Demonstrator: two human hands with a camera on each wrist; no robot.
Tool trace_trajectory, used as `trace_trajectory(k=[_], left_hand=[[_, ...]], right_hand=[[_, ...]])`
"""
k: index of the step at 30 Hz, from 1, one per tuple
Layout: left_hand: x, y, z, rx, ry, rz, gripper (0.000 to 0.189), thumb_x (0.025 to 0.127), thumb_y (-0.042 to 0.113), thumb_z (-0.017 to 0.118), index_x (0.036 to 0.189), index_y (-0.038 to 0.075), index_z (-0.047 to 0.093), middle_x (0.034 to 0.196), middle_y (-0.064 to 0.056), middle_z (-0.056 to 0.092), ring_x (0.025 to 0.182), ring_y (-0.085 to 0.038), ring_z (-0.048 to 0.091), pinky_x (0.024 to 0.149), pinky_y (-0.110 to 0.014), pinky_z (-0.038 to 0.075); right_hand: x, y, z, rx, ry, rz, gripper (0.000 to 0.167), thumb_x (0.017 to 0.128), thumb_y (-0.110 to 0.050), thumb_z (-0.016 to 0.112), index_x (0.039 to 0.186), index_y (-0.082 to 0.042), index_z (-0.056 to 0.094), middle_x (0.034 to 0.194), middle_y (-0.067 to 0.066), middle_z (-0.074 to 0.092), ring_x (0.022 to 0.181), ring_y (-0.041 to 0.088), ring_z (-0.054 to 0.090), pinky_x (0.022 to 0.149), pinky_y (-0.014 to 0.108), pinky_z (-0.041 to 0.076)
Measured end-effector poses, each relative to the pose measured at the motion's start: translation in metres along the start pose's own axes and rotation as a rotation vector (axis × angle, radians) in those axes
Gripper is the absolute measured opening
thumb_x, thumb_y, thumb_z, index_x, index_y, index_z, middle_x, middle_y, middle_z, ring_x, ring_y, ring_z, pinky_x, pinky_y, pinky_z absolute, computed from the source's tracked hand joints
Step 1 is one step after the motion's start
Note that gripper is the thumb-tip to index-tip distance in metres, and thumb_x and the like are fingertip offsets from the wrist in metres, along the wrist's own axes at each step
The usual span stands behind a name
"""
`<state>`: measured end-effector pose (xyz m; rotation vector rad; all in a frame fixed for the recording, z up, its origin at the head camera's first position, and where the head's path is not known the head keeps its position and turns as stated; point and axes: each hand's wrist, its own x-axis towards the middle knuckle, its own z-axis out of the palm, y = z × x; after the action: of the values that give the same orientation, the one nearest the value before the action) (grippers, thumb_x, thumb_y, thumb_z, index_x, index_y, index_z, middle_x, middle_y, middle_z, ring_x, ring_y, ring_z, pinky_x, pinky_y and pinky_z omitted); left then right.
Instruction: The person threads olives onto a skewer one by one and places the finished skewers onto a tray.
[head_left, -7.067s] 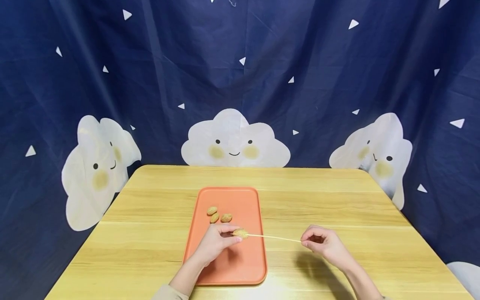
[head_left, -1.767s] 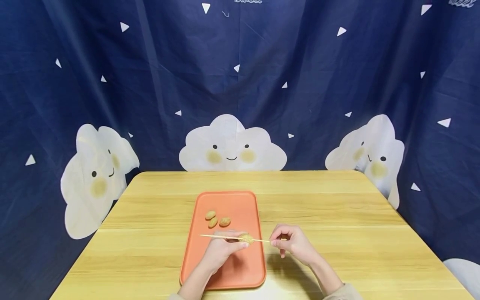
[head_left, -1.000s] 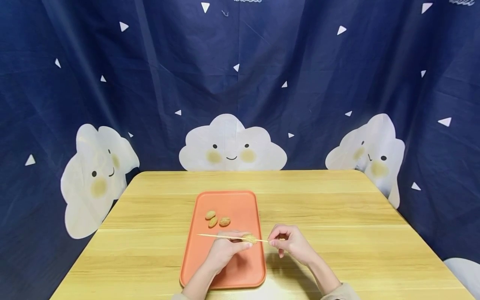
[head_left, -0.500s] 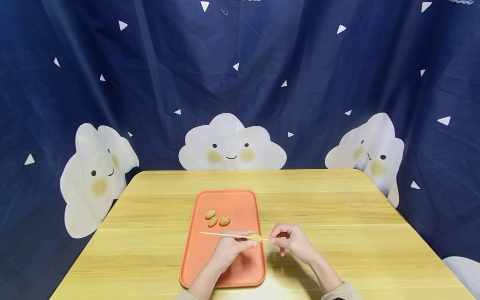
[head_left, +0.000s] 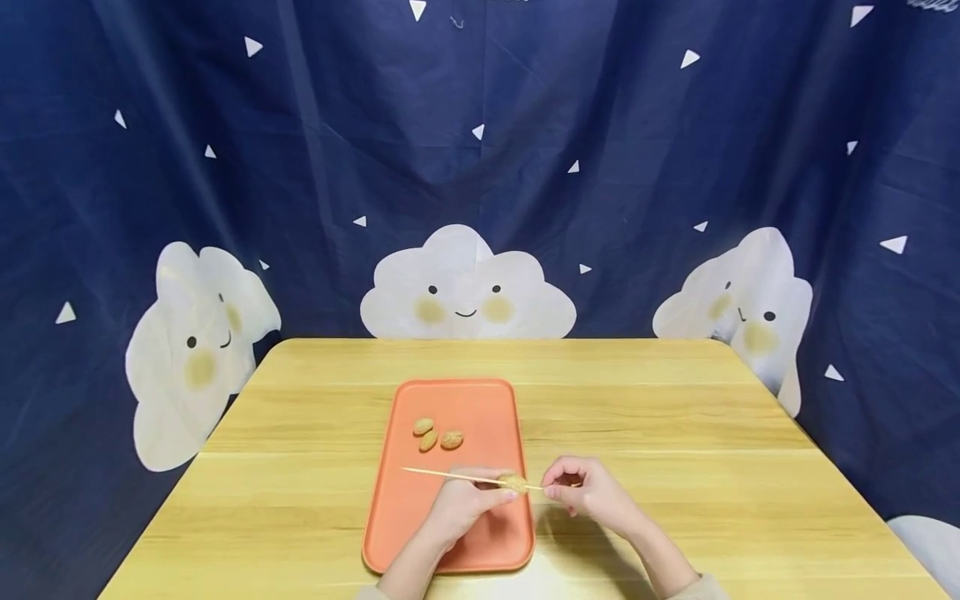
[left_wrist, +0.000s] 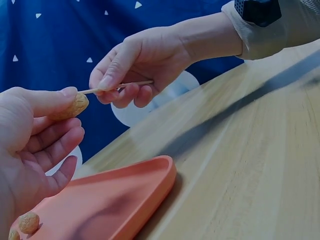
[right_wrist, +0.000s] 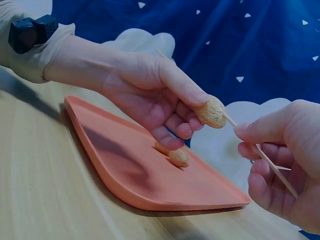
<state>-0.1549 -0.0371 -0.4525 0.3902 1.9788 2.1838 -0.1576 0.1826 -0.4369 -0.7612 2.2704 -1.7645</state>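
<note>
My left hand (head_left: pixel 461 504) pinches a tan, rough oval food piece (head_left: pixel 515 482) between thumb and fingers, above the right edge of the orange tray (head_left: pixel 401 508). A thin wooden skewer (head_left: pixel 442 474) runs through the piece, its long pointed part sticking out leftward over my left hand. My right hand (head_left: pixel 600 502) pinches the skewer's other end just right of the piece. In the right wrist view, the skewer (right_wrist: pixel 274 169) passes under the right thumb into the palm, with a short bare stretch beside the piece (right_wrist: pixel 212 113). The left wrist view shows my left hand's other fingers (left_wrist: pixel 55 145) loosely spread.
Three similar tan pieces, a left one (head_left: pixel 423 426), a middle one (head_left: pixel 428 441) and a right one (head_left: pixel 452 439), lie on the tray's far half. The tray sits on a wooden table (head_left: pixel 637 408). Behind hangs a dark blue cloud-print curtain (head_left: pixel 480 100).
Seven seconds ago the skewer mostly stretched right of the piece; now most lies left of it, and the right hand is closer. Lately my left hand and the piece have shifted right.
</note>
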Motion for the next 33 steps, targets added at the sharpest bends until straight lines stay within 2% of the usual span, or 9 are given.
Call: trace_trajectory(k=[4,7,12,15,19,22,27,33], left_hand=[[0.001,0.002,0.001,0.019,-0.034,0.029,0.034,0.074,0.001,0.074,0.104,-0.011,0.065,0.091,-0.015,0.069,0.077,-0.008,0.064,0.068,-0.021,0.052],[0.002,0.003,0.003,0.004,-0.059,0.043,0.033,0.074,0.002,0.074,0.104,-0.011,0.065,0.093,-0.017,0.068,0.079,-0.01,0.064,0.071,-0.023,0.053],[0.004,0.004,0.005,-0.008,-0.081,0.061,0.033,0.074,0.001,0.075,0.103,-0.012,0.065,0.095,-0.02,0.067,0.081,-0.01,0.064,0.073,-0.025,0.053],[0.005,0.004,0.005,-0.005,-0.063,0.046,0.034,0.074,0.0,0.074,0.103,-0.013,0.065,0.093,-0.019,0.068,0.079,-0.01,0.064,0.072,-0.024,0.053],[0.005,0.005,0.006,-0.054,-0.017,-0.016,0.034,0.075,0.001,0.073,0.106,-0.011,0.064,0.09,-0.016,0.069,0.076,-0.011,0.064,0.069,-0.025,0.053],[0.006,0.005,0.007,-0.092,0.002,-0.04,0.036,0.078,0.003,0.072,0.11,-0.011,0.062,0.092,-0.015,0.069,0.075,-0.011,0.063,0.071,-0.026,0.053],[0.009,0.005,0.007,-0.097,0.005,-0.014,0.038,0.081,0.005,0.069,0.113,-0.012,0.06,0.097,-0.018,0.067,0.074,-0.01,0.062,0.072,-0.024,0.053],[0.011,0.006,0.007,-0.103,-0.011,-0.001,0.034,0.08,0.001,0.068,0.11,-0.014,0.06,0.1,-0.023,0.065,0.078,-0.01,0.063,0.075,-0.025,0.053]], right_hand=[[-0.002,-0.001,-0.005,-0.015,-0.015,-0.029,0.013,0.085,-0.004,0.063,0.089,0.009,0.062,0.069,-0.005,0.052,0.054,0.0,0.042,0.043,0.015,0.035],[-0.003,-0.002,-0.009,-0.038,-0.039,-0.058,0.014,0.085,-0.005,0.063,0.09,0.009,0.063,0.072,-0.006,0.054,0.056,-0.001,0.042,0.045,0.014,0.035],[-0.004,-0.004,-0.016,-0.061,-0.094,-0.087,0.016,0.087,-0.004,0.061,0.094,0.01,0.064,0.083,0.006,0.063,0.069,0.001,0.053,0.058,0.02,0.048],[-0.004,-0.004,-0.017,-0.051,-0.101,-0.08,0.017,0.087,-0.003,0.06,0.095,0.011,0.064,0.087,0.014,0.064,0.076,0.004,0.057,0.066,0.025,0.052],[-0.004,-0.005,-0.013,-0.042,-0.03,-0.03,0.019,0.088,-0.007,0.062,0.094,0.011,0.063,0.082,0.004,0.064,0.072,0.003,0.054,0.062,0.021,0.048],[-0.004,-0.005,-0.01,-0.034,0.038,-0.025,0.02,0.087,-0.008,0.062,0.092,0.011,0.062,0.078,-0.001,0.062,0.067,0.002,0.049,0.056,0.02,0.043],[-0.004,-0.003,-0.007,-0.039,0.121,-0.054,0.019,0.086,-0.008,0.063,0.092,0.011,0.063,0.08,-0.001,0.061,0.066,0.004,0.047,0.054,0.021,0.041],[-0.004,-0.002,-0.007,-0.035,0.162,-0.067,0.017,0.086,-0.007,0.063,0.09,0.009,0.063,0.081,-0.001,0.063,0.068,0.004,0.049,0.056,0.021,0.043]])
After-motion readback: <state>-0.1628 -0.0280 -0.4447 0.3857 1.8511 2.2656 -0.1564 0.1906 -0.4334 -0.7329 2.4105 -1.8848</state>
